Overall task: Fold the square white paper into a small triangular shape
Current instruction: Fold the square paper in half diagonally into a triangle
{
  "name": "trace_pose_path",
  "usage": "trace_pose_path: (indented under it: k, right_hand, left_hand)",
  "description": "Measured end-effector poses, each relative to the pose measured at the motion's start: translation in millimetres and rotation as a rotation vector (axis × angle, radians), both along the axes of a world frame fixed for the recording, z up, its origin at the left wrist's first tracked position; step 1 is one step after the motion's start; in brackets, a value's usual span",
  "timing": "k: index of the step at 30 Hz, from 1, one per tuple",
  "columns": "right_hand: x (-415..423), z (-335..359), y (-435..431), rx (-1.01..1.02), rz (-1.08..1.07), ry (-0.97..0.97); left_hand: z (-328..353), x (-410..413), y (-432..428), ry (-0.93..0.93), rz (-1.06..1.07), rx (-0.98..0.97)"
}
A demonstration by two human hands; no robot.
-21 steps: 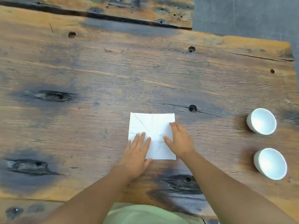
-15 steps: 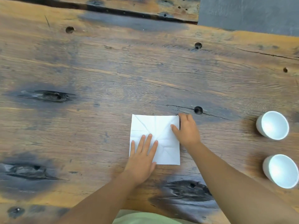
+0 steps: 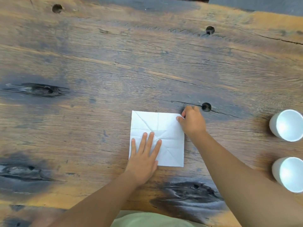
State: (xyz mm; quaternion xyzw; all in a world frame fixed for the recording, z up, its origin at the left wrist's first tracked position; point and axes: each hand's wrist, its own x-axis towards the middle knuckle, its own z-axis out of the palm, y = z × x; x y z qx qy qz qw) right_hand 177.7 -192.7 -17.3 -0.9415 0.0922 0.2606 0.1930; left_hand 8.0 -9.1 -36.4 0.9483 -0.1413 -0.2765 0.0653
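Observation:
A square white paper (image 3: 164,126) with several crease lines lies flat on the wooden table, just below the middle of the view. My left hand (image 3: 144,154) rests flat on its lower left part, fingers spread and pressing it down. My right hand (image 3: 192,122) is at the paper's upper right corner, thumb and fingers pinching that corner. The corner itself is mostly hidden under the fingers.
Two white cups (image 3: 287,125) (image 3: 290,173) stand at the right edge of the table. The worn wooden table (image 3: 114,63) has dark knots and small holes, one hole (image 3: 206,106) just beyond my right hand. A grey floor shows at top right.
My right hand has slid from the paper's middle right up to its upper right corner and pinched it. My left hand has stayed flat on the lower left part.

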Motion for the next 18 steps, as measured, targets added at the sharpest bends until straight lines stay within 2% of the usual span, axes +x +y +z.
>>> trace_pose_path:
  k: [4, 8, 18]
  right_hand:
    - [-6.5, -0.8, 5.0, 0.090, -0.147, -0.090]
    - [-6.8, -0.7, 2.5, 0.187, -0.311, -0.048]
    - [3.2, -4.7, -14.5, 0.165, -0.296, -0.012]
  left_hand:
    - [0.1, 6.1, -3.8, 0.006, 0.002, -0.002]
    - [1.5, 15.6, -4.6, 0.008, -0.015, 0.000]
    - [1.3, 29.0, -7.5, 0.009, -0.052, 0.018]
